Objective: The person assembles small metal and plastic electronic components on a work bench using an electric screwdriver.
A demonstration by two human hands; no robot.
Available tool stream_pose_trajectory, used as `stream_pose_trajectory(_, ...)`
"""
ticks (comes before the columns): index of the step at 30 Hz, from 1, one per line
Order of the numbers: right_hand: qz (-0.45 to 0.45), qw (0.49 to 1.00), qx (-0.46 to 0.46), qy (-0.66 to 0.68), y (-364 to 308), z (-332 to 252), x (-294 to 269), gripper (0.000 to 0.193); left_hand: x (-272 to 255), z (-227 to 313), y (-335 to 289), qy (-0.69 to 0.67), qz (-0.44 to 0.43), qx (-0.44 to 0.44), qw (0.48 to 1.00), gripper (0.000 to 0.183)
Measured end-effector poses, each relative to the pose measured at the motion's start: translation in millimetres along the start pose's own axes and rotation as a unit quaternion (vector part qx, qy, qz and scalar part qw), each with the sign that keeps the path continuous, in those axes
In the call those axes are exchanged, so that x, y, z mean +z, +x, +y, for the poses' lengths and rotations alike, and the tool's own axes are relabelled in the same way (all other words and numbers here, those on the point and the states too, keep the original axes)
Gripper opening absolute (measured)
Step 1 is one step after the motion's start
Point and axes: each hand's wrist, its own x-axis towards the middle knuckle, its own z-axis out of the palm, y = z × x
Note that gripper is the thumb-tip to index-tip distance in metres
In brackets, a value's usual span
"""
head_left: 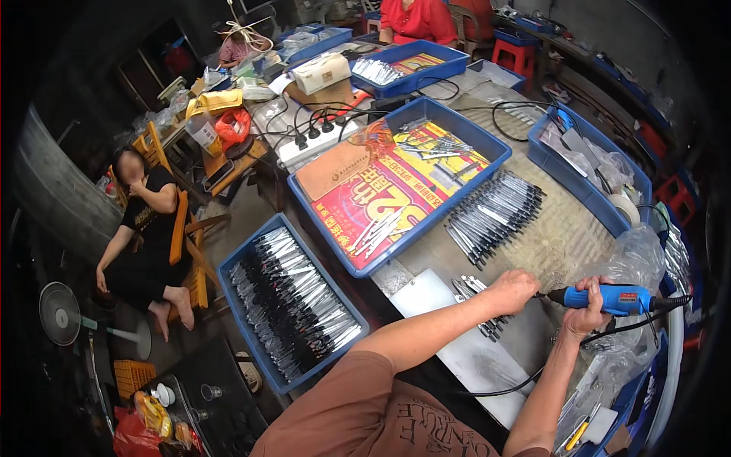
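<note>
My right hand (585, 311) is wrapped round a blue electric screwdriver (623, 299), which lies level with its dark tip toward the left. My left hand (515, 292) is closed in front of that tip; what its fingers hold is hidden. Below the left hand, several silver metal pieces (491, 329) lie on a white board (435, 298). Just beyond it, a row of slim black-and-silver pen-like pieces (495, 217) is laid out on the table (567, 240).
A large blue tray (335, 242) with printed sheets and loose slim pieces stands ahead. A blue bin (237, 268) full of similar pieces sits at the left. Clear plastic bags (628, 259) crowd the right, beside the screwdriver's black cable (670, 302). A person (148, 206) sits far left.
</note>
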Motion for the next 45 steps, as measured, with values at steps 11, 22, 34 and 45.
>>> stream_pose_trajectory(11, 0.009, 1.000, 0.009, -0.009, 2.0, 2.4, -1.7, 0.026, 0.4, -0.7, -1.1, -0.004, -0.006, -0.015, 1.000, 0.016)
stream_pose_trajectory(22, 0.005, 1.000, 0.004, -0.012, 2.7, 3.3, -4.6, 0.023, 0.3, 1.2, -1.9, 0.000, -0.023, -0.026, 0.999, 0.017)
stream_pose_trajectory(34, 0.003, 1.000, -0.007, -0.011, 1.8, 2.1, -2.9, 0.021, -0.6, 0.9, -2.2, 0.005, -0.013, -0.013, 1.000, 0.016)
stream_pose_trajectory(45, 0.001, 1.000, -0.004, -0.009, 1.3, -0.5, 0.1, 0.020, -1.7, 1.8, -0.9, 0.014, -0.015, -0.012, 1.000, 0.014)
